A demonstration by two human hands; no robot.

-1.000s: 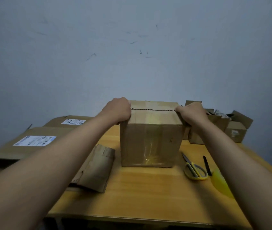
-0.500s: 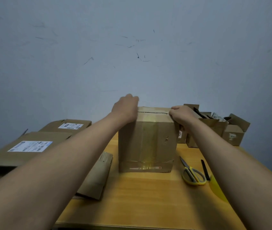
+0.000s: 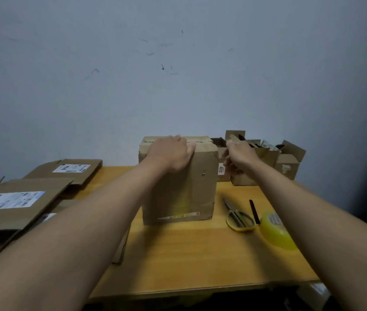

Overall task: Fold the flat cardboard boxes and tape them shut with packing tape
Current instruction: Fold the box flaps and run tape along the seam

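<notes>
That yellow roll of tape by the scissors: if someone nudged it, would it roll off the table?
Probably not. The tape roll seems to lie on its flat side, so a nudge would likely slide it across the smooth wooden table rather than roll it. It does sit near the right edge, so a hard push could send it off. It looks light.

A person's left hand [image 3: 171, 153] lies flat over the top front edge of an upright cardboard box [image 3: 179, 189] at centre frame; the right hand [image 3: 237, 157], fingers loosely curled, hangs just right of the box; on the wooden table [image 3: 191, 254], yellow-handled scissors [image 3: 238, 217] and a yellow tape roll [image 3: 275, 231] sit at lower right; flattened boxes [image 3: 14, 205] lie at left; small open boxes [image 3: 267, 160] cluster at right.
</notes>
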